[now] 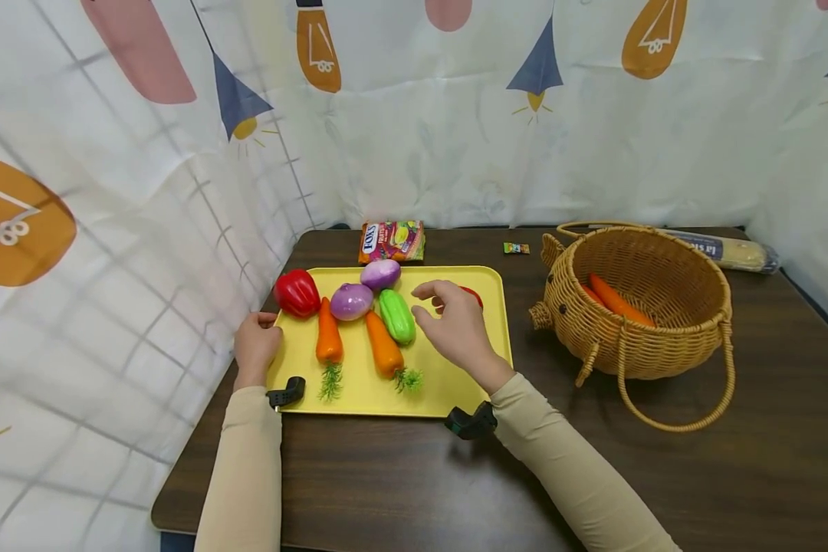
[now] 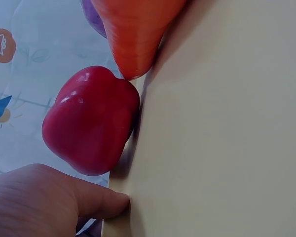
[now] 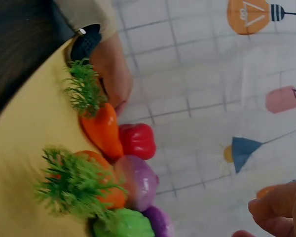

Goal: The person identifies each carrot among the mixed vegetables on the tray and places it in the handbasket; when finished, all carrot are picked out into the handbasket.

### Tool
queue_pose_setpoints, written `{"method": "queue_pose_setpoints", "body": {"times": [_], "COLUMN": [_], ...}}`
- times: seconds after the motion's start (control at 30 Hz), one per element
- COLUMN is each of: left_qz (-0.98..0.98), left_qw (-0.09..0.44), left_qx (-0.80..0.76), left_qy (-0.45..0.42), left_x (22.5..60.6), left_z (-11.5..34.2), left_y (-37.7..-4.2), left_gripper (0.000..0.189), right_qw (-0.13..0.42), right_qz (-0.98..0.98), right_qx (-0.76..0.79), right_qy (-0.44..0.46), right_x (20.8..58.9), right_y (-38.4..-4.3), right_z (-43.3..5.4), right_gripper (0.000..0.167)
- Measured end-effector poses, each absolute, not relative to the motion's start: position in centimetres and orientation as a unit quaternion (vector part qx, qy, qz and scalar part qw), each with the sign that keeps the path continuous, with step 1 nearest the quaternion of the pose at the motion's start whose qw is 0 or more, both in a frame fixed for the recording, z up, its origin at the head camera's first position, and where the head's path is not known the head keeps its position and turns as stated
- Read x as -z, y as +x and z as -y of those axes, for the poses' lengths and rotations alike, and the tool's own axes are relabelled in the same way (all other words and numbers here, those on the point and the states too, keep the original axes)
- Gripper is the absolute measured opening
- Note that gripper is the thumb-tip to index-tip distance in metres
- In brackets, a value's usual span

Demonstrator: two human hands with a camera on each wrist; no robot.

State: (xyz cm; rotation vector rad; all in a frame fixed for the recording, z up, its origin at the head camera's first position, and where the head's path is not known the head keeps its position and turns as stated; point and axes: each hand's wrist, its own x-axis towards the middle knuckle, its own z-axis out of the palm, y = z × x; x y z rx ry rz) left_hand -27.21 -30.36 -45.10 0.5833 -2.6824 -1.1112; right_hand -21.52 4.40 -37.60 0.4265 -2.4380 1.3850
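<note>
A yellow tray (image 1: 448, 387) carries toy vegetables. My left hand (image 1: 255, 349) grips its left edge, the thumb over the rim in the left wrist view. Just beyond that thumb sits a red bell pepper (image 2: 91, 121). Two carrots with green tops, a left one (image 1: 329, 333) and a right one (image 1: 384, 346), lie beside two purple onion-like vegetables (image 1: 351, 302) and a green cucumber-like one (image 1: 396, 316). Over the tray's right part hovers my right hand (image 1: 455, 326), fingers loosely bent with nothing between them. Behind it, a red piece (image 1: 476, 293) is mostly hidden.
Right of the tray stands a pig-shaped wicker basket (image 1: 635, 353) with orange carrots (image 1: 619, 301) inside. Behind it lies a pasta packet (image 1: 738, 254). A Fox's candy bag (image 1: 392, 241) and a small wrapped sweet (image 1: 516, 248) are at the table's back, near the curtain (image 1: 421, 138).
</note>
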Motion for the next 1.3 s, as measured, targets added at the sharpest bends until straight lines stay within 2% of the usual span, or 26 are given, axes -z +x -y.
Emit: {"method": "queue_pose_setpoints", "body": {"times": [0.43,1.13,1.3], "left_qz": [0.904,0.903,0.902], "left_qw": [0.09,0.087,0.093], "left_qx": [0.37,0.371,0.371], "left_qy": [0.192,0.2,0.199], "left_x": [44.9,45.1,45.1], "left_z": [30.1,30.2,30.1], "left_y": [-26.8,-27.1,-27.1], "left_gripper": [0.035,0.035,0.035], "right_qw": [0.055,0.086,0.085], "right_qz": [0.859,0.87,0.882], "right_qx": [-0.496,-0.469,-0.446], "right_qy": [0.116,0.128,0.127], "right_x": [41.8,44.3,44.6], "right_y": [-21.3,-20.3,-20.2], "right_z": [-1.3,0.3,0.4], "right_gripper": [0.024,0.024,0.03]}}
